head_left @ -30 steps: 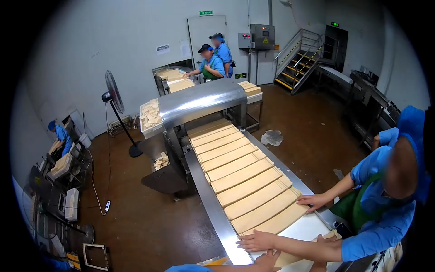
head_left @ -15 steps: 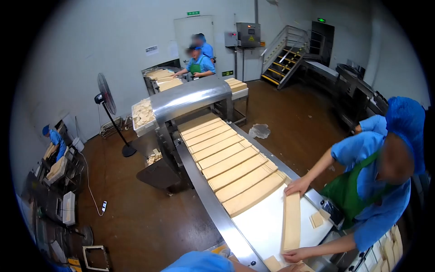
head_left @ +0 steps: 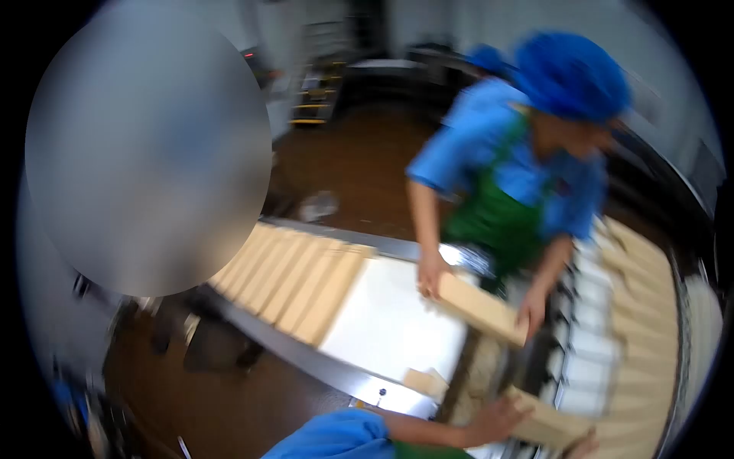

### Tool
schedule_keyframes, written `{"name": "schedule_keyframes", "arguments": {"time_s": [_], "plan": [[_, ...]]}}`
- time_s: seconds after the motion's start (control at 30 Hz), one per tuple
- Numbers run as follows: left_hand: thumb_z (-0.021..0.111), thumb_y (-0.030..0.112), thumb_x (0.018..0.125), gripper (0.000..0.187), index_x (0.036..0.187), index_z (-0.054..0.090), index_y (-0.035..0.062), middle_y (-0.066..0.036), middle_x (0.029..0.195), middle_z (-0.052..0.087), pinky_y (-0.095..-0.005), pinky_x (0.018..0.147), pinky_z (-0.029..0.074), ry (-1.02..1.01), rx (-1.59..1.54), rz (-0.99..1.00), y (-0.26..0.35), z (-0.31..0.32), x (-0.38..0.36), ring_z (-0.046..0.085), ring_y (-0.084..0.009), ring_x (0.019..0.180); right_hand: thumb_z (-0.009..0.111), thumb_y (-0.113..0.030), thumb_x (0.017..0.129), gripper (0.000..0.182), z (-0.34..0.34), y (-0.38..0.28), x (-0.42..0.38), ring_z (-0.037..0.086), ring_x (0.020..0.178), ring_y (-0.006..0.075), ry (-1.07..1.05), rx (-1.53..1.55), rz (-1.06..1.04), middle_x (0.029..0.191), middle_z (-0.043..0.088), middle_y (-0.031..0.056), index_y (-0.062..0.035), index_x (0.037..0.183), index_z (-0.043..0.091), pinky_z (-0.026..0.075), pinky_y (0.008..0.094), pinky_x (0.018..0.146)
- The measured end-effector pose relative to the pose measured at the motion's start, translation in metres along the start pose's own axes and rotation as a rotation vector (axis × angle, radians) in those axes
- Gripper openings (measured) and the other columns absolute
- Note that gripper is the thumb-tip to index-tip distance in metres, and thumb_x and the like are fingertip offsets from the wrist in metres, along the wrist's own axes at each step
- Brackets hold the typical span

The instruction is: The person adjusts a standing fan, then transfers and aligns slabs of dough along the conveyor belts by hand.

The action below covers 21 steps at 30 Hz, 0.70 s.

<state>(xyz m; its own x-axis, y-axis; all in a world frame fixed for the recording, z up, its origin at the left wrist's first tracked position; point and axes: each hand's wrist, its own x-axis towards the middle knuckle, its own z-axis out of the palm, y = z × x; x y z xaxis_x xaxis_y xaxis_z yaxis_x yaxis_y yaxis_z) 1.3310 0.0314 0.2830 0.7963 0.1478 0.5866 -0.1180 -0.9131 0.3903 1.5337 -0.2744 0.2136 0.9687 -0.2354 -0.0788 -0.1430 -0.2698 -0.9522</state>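
Note:
My left hand (head_left: pixel 498 419) is at the near end of a stack of tan flat strips (head_left: pixel 552 425), low in the view. At the stack's other end is my right hand (head_left: pixel 584 445), only partly in view and blurred. The stack is held between the two hands, beside the edge of a belt carrying many tan strips. A co-worker across from me holds another stack of tan strips (head_left: pixel 480 307) with both hands, above the gap between the two belts.
A white conveyor belt (head_left: pixel 390 306) bears rows of tan strips (head_left: pixel 294 279) and small offcuts (head_left: pixel 425 381) near its end. On the right, a second belt (head_left: pixel 585 348) carries overlapping strips. A large blurred disc covers the upper left. Metal steps (head_left: pixel 317 88) stand behind.
The view has swung right. The co-worker's stack has been lifted off the white belt and moved toward the right-hand belt. My hands now show with a stack between them.

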Motion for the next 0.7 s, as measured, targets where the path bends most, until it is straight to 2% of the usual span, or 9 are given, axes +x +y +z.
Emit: {"name": "schedule_keyframes", "arguments": {"time_s": [0.03,0.1,0.23,0.27,0.4,0.53,0.63,0.67,0.7], "plan": [[0.055,0.017,0.079,0.059,0.136,0.040,0.0139,-0.020,0.116,0.047,-0.0387,0.093,0.045,-0.028,0.031,0.010,0.007,-0.008,0.003,0.051,-0.0335,0.109,0.046,-0.039,0.093,0.053,-0.015,0.041,0.026,0.047,0.114,0.0287,-0.061,0.118,0.007,0.131,0.042,0.0188,-0.0064,0.134,0.039,0.043,0.0429,0.095],[0.063,0.019,0.075,0.063,0.135,0.043,0.0202,-0.019,0.114,0.048,-0.0423,0.089,0.044,-0.231,-0.073,0.001,0.016,-0.006,0.001,0.051,-0.0354,0.103,0.048,-0.041,0.092,0.073,-0.016,0.005,-0.023,0.035,0.126,0.0297,0.277,0.215,0.153,0.142,0.029,0.0205,-0.0031,0.145,0.014,0.029,0.0402,0.107],[0.057,0.010,0.076,0.059,0.133,0.044,0.0184,-0.022,0.117,0.047,-0.0417,0.077,0.049,-0.398,-0.284,0.091,0.049,-0.026,0.031,0.054,-0.0356,0.094,0.061,-0.024,0.081,0.061,-0.041,-0.078,-0.062,0.043,0.120,0.0317,0.305,-0.064,0.066,0.134,0.039,0.0246,0.0045,0.129,0.036,0.034,0.0381,0.101],[0.057,0.010,0.076,0.059,0.133,0.044,0.0184,-0.022,0.117,0.047,-0.0417,0.077,0.049,-0.448,-0.347,0.147,0.056,-0.020,0.028,0.054,-0.0356,0.094,0.062,-0.024,0.077,0.054,-0.053,-0.070,-0.060,0.052,0.111,0.0320,0.425,-0.129,0.040,0.123,0.051,0.0249,0.0048,0.120,0.044,0.039,0.0382,0.095],[0.067,0.016,0.074,0.066,0.134,0.041,0.0224,-0.027,0.127,0.038,-0.0435,0.087,0.045,-0.781,-0.417,0.304,0.086,0.008,0.022,0.050,-0.0416,0.103,0.063,-0.026,0.073,0.053,-0.120,-0.059,-0.046,0.057,0.104,0.0369,0.415,-0.290,0.121,0.109,0.058,0.0266,0.0080,0.112,0.051,0.044,0.0402,0.090],[0.053,0.010,0.082,0.061,0.138,0.035,0.0268,-0.026,0.134,0.035,-0.0415,0.086,0.047,-0.972,-0.567,0.505,0.104,0.033,0.003,0.054,-0.0385,0.099,0.062,-0.034,0.073,0.060,-0.159,-0.034,-0.032,0.053,0.109,0.0395,0.275,-0.510,0.222,0.111,0.056,0.0303,0.0091,0.113,0.051,0.041,0.0428,0.094],[0.060,0.014,0.079,0.060,0.135,0.042,0.0238,-0.028,0.138,0.030,-0.0396,0.090,0.047,-1.425,-0.851,0.318,0.117,0.095,-0.048,0.053,-0.0383,0.108,0.056,-0.051,0.079,0.067,-0.168,-0.038,-0.015,0.048,0.111,0.0446,0.083,-0.832,0.207,0.115,0.054,0.0297,0.0047,0.115,0.053,0.038,0.0452,0.098],[0.060,0.014,0.079,0.059,0.135,0.042,0.0233,-0.028,0.138,0.030,-0.0397,0.090,0.047,-1.392,-0.891,0.324,0.125,0.110,-0.049,0.053,-0.0383,0.108,0.050,-0.044,0.085,0.054,-0.180,-0.025,0.003,0.053,0.104,0.0435,-0.022,-0.976,0.227,0.110,0.057,0.0278,0.0017,0.112,0.056,0.041,0.0472,0.093],[0.060,0.014,0.080,0.059,0.135,0.042,0.0228,-0.028,0.137,0.031,-0.0397,0.090,0.046,-1.345,-0.924,0.323,0.132,0.127,-0.043,0.053,-0.0382,0.108,0.044,-0.030,0.089,0.036,-0.193,-0.004,0.031,0.058,0.094,0.0397,-0.316,-1.341,-0.070,0.100,0.061,0.0231,-0.0010,0.105,0.059,0.045,0.0493,0.082]]}}
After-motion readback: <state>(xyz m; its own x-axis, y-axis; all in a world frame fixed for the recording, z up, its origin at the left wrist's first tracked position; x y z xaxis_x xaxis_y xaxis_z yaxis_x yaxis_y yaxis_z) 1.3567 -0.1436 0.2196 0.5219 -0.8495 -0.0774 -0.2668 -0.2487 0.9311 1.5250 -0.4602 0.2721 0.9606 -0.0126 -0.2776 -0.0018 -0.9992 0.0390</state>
